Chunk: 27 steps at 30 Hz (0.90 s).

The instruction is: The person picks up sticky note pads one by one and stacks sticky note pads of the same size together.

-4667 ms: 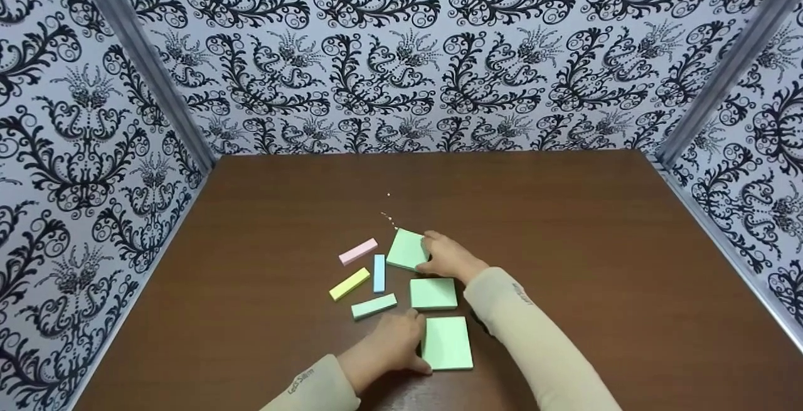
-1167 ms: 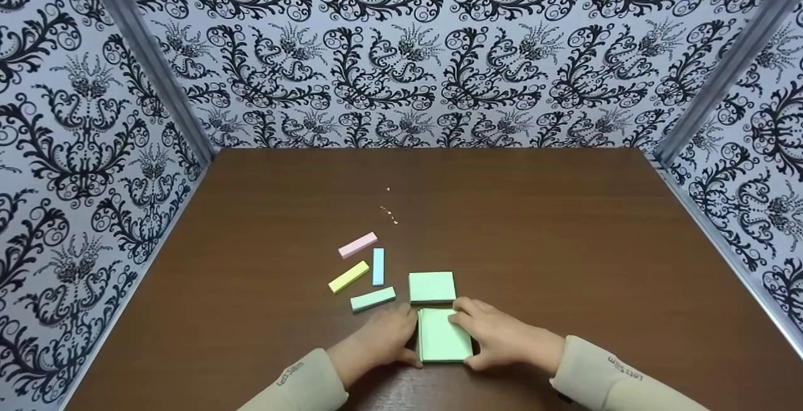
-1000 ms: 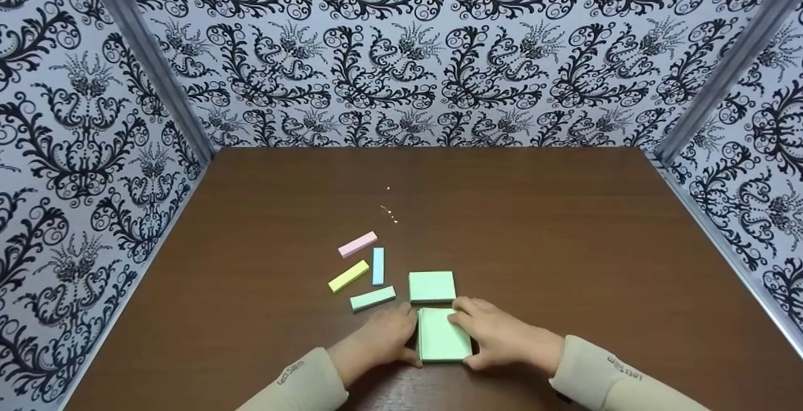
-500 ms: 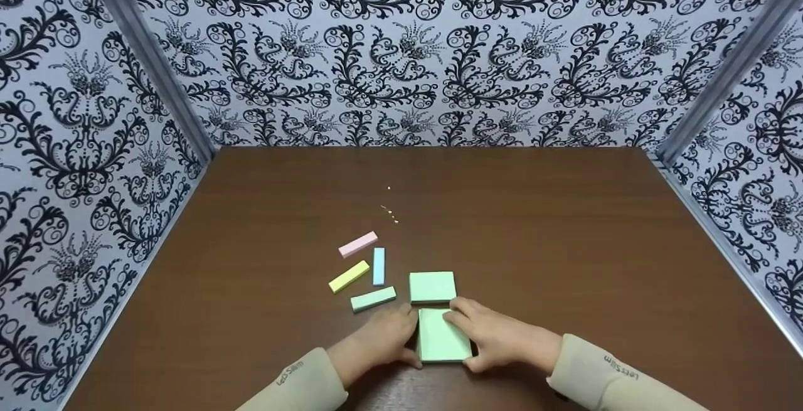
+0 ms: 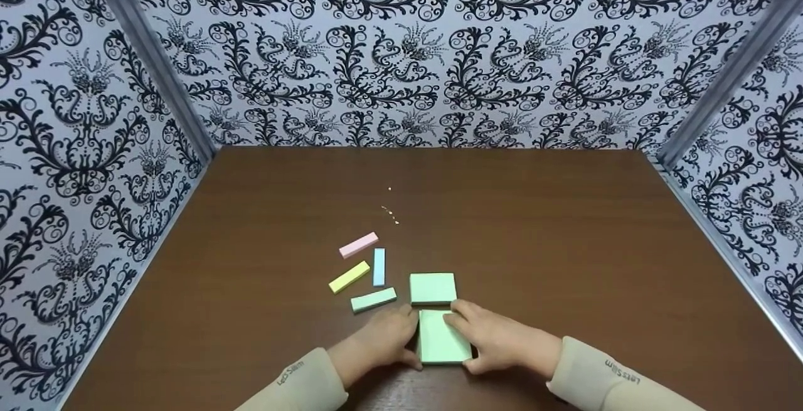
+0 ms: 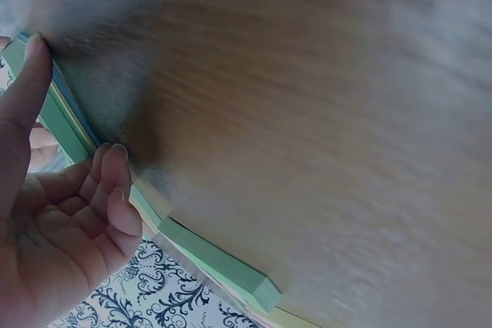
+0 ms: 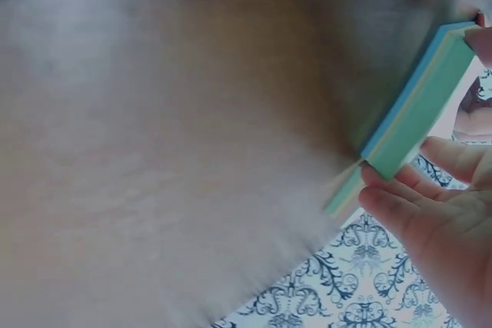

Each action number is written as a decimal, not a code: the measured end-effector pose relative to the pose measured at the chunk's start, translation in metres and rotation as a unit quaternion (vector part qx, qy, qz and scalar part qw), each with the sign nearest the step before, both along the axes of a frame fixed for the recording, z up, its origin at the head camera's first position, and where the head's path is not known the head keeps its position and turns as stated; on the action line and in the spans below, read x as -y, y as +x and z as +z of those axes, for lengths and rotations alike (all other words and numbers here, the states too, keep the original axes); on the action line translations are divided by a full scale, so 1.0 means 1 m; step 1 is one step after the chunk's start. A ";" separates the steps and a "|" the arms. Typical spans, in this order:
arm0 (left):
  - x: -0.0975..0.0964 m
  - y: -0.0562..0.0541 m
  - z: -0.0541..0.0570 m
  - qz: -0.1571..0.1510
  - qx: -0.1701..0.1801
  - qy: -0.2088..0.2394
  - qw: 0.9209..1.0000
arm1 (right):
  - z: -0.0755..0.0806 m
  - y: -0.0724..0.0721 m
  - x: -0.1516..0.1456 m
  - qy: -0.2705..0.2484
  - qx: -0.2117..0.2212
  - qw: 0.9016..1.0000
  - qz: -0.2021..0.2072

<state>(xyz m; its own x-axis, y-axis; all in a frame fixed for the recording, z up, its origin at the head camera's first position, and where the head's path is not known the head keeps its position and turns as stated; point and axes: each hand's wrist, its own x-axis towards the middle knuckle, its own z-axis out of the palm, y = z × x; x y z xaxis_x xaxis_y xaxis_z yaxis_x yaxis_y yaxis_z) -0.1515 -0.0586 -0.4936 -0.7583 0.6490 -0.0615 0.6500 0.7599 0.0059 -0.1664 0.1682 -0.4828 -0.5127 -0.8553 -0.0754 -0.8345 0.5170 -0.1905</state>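
A stack of pale green sticky-note pads (image 5: 442, 342) lies near the table's front edge. My left hand (image 5: 404, 339) grips its left side, and my right hand (image 5: 473, 337) grips its right side with fingers lying over the top. In the left wrist view the thumb and curled fingers (image 6: 115, 182) press on the stack's edge (image 6: 65, 117). The right wrist view shows the fingers (image 7: 400, 205) under the stack's thick edge (image 7: 423, 97). A single green pad (image 5: 433, 288) lies just behind the stack.
Left of the pads lie small strip pads: pink (image 5: 358, 245), blue (image 5: 379, 266), yellow (image 5: 349, 277) and green (image 5: 373, 299). The brown table (image 5: 533, 223) is walled in by patterned panels on three sides. A few pale specks (image 5: 390, 213) lie mid-table.
Since 4.7 s ago the right hand has brought the far green pad onto the near pad. Over the last second its fingers crept slightly leftward over the stack; the left hand stayed put.
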 end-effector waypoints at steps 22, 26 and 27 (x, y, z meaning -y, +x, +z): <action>0.002 0.003 -0.003 -0.003 -0.020 0.009 1.000 | 0.004 0.005 0.004 0.031 0.002 0.999 -0.018; 0.002 0.003 -0.002 -0.005 -0.022 0.004 1.000 | 0.002 0.005 0.002 0.017 0.023 0.999 -0.029; 0.002 0.003 -0.001 -0.005 -0.021 0.004 1.000 | 0.002 0.005 0.002 0.013 0.029 0.999 -0.031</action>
<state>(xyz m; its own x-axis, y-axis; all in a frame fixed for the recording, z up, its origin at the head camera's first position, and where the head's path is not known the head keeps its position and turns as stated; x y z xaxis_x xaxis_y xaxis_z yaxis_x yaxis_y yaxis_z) -0.1483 -0.0603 -0.4949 -0.7531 0.6575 -0.0234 0.6579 0.7530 -0.0156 -0.1611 0.1663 -0.4808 -0.5593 -0.8189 -0.1290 -0.7881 0.5735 -0.2237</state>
